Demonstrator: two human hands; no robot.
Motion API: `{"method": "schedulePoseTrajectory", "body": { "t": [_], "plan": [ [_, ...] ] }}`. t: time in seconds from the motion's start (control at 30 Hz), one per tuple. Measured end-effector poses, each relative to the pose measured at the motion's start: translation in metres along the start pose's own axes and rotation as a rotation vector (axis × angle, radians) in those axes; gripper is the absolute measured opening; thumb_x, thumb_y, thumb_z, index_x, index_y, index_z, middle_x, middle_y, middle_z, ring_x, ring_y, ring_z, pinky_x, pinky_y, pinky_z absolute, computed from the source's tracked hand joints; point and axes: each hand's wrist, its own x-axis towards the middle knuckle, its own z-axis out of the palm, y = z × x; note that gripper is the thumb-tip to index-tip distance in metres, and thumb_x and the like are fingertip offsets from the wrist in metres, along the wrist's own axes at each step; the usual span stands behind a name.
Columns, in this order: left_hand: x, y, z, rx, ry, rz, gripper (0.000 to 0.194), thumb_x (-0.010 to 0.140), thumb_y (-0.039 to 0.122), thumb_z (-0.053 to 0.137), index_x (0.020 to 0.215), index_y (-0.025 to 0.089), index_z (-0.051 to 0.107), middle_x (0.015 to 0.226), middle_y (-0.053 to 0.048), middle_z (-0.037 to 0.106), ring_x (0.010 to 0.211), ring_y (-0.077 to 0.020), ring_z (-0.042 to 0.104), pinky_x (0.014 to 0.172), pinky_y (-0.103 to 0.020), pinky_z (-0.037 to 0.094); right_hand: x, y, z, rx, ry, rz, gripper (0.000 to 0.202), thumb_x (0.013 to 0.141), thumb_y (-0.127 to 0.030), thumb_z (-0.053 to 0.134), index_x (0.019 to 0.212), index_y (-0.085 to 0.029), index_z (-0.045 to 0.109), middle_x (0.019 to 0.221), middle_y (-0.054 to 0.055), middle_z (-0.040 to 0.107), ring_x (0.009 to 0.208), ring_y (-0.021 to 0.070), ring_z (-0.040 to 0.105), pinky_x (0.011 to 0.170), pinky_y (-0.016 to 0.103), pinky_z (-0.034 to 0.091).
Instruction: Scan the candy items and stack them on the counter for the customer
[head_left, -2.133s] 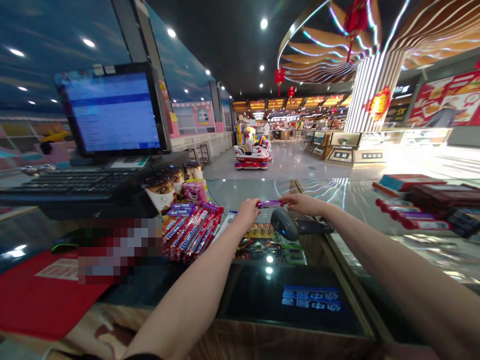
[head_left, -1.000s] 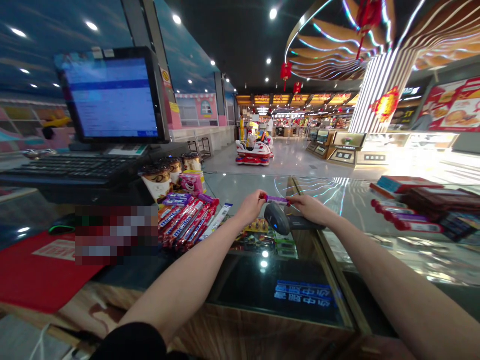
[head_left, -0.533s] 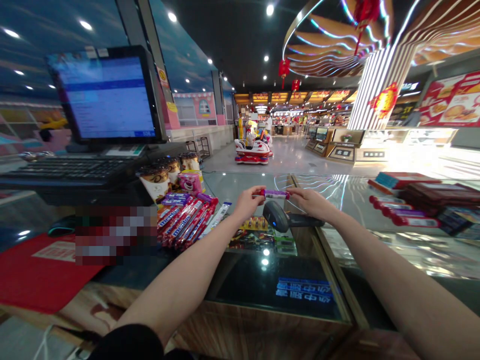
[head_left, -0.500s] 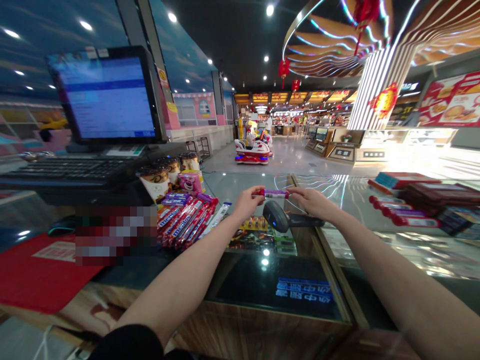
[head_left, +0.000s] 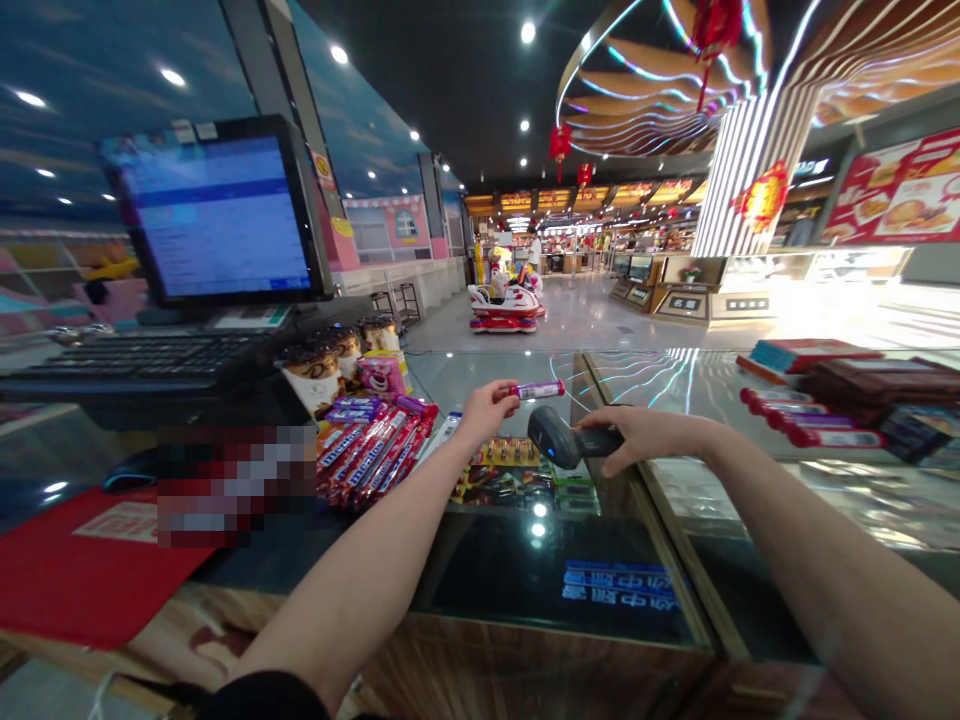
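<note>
Purple and red, the candy roll (head_left: 538, 390) hangs in the air above the glass counter (head_left: 487, 565), its left end pinched between the thumb and fingers of my left hand (head_left: 489, 410). I have the right hand (head_left: 651, 436) at the black scanner's (head_left: 556, 437) handle, thumb and fingers parted around it; whether they grip I cannot tell. Left of my forearm lie red Mentos packs (head_left: 375, 452).
</note>
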Motion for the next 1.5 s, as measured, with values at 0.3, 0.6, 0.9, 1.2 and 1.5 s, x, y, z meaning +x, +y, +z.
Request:
{"method": "schedulePoseTrajectory", "body": {
  "t": [0.3,0.6,0.9,1.2,1.5],
  "plan": [
    [0.004,-0.004,-0.007,0.049,0.033,-0.001,0.033,0.072,0.011,0.074,0.104,0.013,0.070,0.082,-0.005,0.072,0.070,-0.0110,0.065,0.073,-0.028,0.056,0.006,0.001,0.007,0.005,0.028,-0.033,0.063,0.068,-0.032,0.074,0.128,-0.022,0.058,0.103,0.004,0.068,0.093,0.0236,0.064,0.082,0.033,0.048],
    [0.003,-0.003,-0.007,0.048,0.041,-0.006,0.033,0.072,0.007,0.070,0.104,0.014,0.070,0.085,-0.005,0.073,0.072,-0.0116,0.066,0.072,-0.026,0.055,0.009,0.006,0.007,0.086,0.110,-0.059,0.058,0.073,-0.035,0.072,0.127,-0.018,0.058,0.111,0.007,0.069,0.100,0.0252,0.063,0.090,0.037,0.048],
    [0.006,-0.006,-0.010,0.049,0.056,0.002,0.034,0.073,0.006,0.069,0.105,0.014,0.070,0.085,-0.005,0.073,0.073,-0.0112,0.066,0.071,-0.025,0.055,0.008,0.003,0.007,0.144,0.140,-0.130,0.058,0.074,-0.037,0.072,0.128,-0.021,0.058,0.119,0.007,0.069,0.111,0.0274,0.062,0.100,0.041,0.045],
    [0.004,-0.003,-0.011,0.048,0.074,0.024,0.033,0.071,0.008,0.074,0.103,0.014,0.071,0.083,-0.005,0.073,0.073,-0.0114,0.066,0.073,-0.026,0.056,0.006,-0.003,0.006,0.100,0.135,-0.136,0.058,0.075,-0.041,0.071,0.128,-0.021,0.060,0.120,0.007,0.068,0.108,0.0284,0.063,0.099,0.043,0.046],
    [0.005,-0.003,-0.010,0.078,0.100,0.002,0.036,0.073,0.006,0.069,0.108,0.014,0.071,0.088,-0.006,0.074,0.075,-0.0126,0.066,0.077,-0.030,0.057,0.007,0.002,0.008,0.104,0.129,-0.123,0.057,0.075,-0.040,0.071,0.127,-0.020,0.059,0.117,0.007,0.069,0.109,0.0274,0.063,0.097,0.040,0.046]
  ]
}}
